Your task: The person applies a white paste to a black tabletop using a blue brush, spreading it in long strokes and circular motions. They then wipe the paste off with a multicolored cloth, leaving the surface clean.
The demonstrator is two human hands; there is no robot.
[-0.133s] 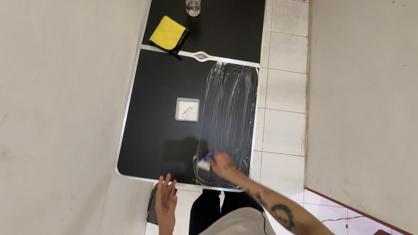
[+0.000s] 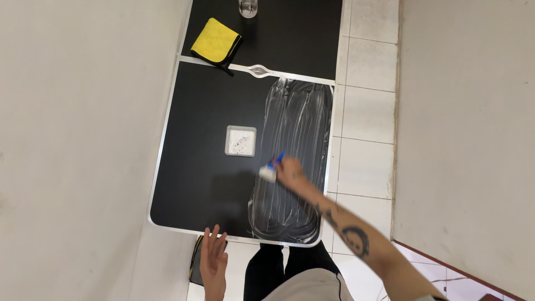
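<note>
My right hand (image 2: 290,169) grips a small brush with a blue handle and pale bristles (image 2: 270,171), pressed on the black table top (image 2: 195,167). A wide band of whitish streaks (image 2: 298,145) covers the table's right side, running from the near edge to the middle seam. My left hand (image 2: 213,261) hovers with fingers spread just off the near edge of the table, holding nothing. A small square white dish (image 2: 240,141) with a pale speckled substance sits left of the brush.
A folded yellow cloth (image 2: 215,40) lies at the far left of the table, across the seam. A clear glass (image 2: 248,8) stands at the far end. White wall runs along the left; tiled floor (image 2: 362,117) lies on the right.
My right hand has moved the brush away from the near edge, further up the streaked band. My left hand has stayed near the front edge.
</note>
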